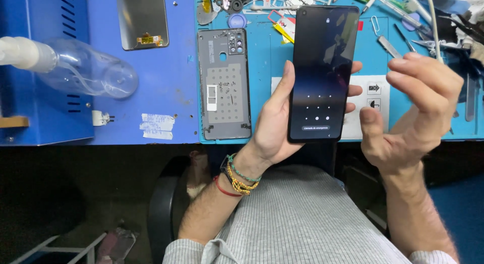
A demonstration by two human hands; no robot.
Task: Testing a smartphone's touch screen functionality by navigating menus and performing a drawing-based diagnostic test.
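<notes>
My left hand (275, 125) holds a black smartphone (322, 67) upright over the front edge of the blue work mat (267, 57). Its screen is lit and shows a grid of white dots. The thumb lies along the phone's left side and the fingertips show at its right side. My right hand (413, 112) hovers just right of the phone, palm turned up, fingers curled and apart, holding nothing. Bracelets circle my left wrist (237, 176).
A grey phone back cover (224, 85) lies on the mat left of the phone. A detached screen panel (142, 19) and a clear spray bottle (75, 67) rest on the blue surface at left. Tweezers, tools and small parts (403, 22) crowd the back right.
</notes>
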